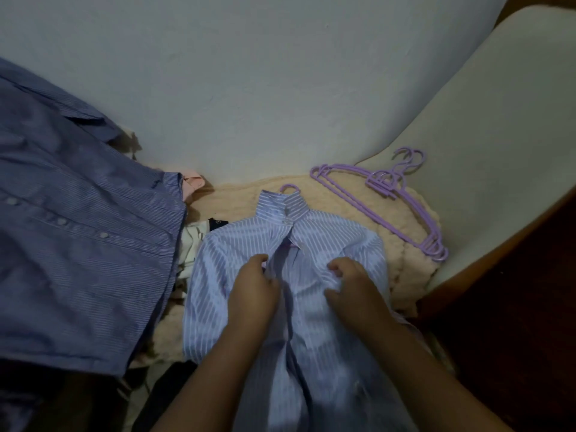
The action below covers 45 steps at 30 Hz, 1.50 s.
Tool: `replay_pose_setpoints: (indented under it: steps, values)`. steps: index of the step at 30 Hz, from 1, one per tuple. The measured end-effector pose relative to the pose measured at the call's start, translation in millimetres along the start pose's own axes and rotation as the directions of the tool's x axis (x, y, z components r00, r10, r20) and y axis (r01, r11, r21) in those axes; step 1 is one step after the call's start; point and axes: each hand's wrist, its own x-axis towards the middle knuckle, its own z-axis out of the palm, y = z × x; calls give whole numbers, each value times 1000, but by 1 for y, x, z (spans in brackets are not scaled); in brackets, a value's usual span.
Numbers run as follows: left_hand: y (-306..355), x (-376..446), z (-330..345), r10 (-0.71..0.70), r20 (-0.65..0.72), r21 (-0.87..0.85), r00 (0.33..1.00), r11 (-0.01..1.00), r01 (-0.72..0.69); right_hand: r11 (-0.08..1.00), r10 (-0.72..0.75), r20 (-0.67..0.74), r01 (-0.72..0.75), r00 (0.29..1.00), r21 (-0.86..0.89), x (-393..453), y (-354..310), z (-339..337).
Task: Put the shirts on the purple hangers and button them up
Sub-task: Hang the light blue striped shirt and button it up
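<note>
A light blue striped shirt [336, 244] lies face up on a cream fleece blanket [405, 269], with a purple hanger hook [290, 188] sticking out of its collar. The top buttons near the collar are closed. My left hand [254, 288] pinches the left edge of the front placket at chest height. My right hand [352, 288] has curled fingers gripping the fabric on the right side of the placket. A stack of spare purple hangers [383, 185] lies to the right of the shirt. A darker blue striped shirt [78, 229] is spread at the left.
A white wall [249, 88] rises just behind the blanket. A pale cushion [498, 135] slopes at the right, with a dark wooden edge [514, 260] beside it. Pink and cream clothes [193, 241] lie crumpled between the two shirts.
</note>
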Motion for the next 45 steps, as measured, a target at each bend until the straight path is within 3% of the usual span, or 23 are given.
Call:
replay_pose_setpoints:
  steps: [4,9,11,16,23,26,30,36,45]
  values:
    - [-5,-33,24,-37,145,-78,989,996,49,983,137,73,-145,988,115,-16,-3,32]
    - [-36,-52,48,-36,409,67,912,998,9,925,282,279,-337,918,174,-37,29,57]
    - [-38,-50,48,-42,389,18,920,999,38,915,285,277,-346,918,207,-35,30,53]
    - [-24,-26,46,-51,110,-139,993,988,66,956,197,60,-206,978,210,-8,10,30]
    - [0,43,56,-26,44,-198,999,980,34,948,109,-179,-48,978,316,65,-8,34]
    - [-2,63,64,-60,50,-159,997,985,67,935,105,-131,-53,986,352,88,-10,47]
    - [-13,73,71,-122,62,-160,991,978,131,928,190,-7,-177,982,326,109,-1,72]
    - [-26,76,71,-174,-26,-286,984,945,159,937,272,-66,-248,960,246,114,10,87]
    - [-33,77,71,-348,111,-550,931,759,349,885,326,-32,-293,945,363,113,5,89]
